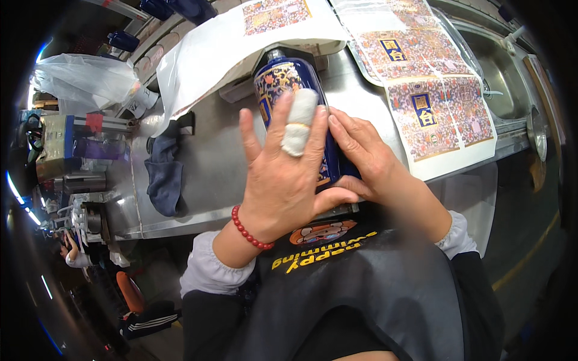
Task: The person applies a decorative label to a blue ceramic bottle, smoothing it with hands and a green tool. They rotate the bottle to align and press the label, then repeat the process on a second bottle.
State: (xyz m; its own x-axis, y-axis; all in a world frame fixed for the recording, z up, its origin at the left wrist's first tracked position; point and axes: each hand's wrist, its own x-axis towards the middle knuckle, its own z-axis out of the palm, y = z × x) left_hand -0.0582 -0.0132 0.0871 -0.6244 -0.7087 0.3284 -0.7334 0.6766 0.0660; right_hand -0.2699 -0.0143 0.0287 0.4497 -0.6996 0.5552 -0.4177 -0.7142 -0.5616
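A dark blue glossy bottle (308,73) with a colourful floral label (272,81) lies in front of me, its neck pointing away. My left hand (280,168) rests over the bottle with its fingers spread. A white wrap (299,123) covers one of its fingers, and a red bead bracelet (248,231) circles the wrist. Along the bottle's right side, my right hand (370,159) is cupped against it, thumb toward the near end. The hands hide much of the bottle's middle and lower part.
Printed floral label sheets (442,144) lie at the right, beside a metal sink (506,90). White backing paper (211,54) spreads over the far left. A dark cloth (165,174) lies on the steel table (208,156). Another person (75,256) is visible far left.
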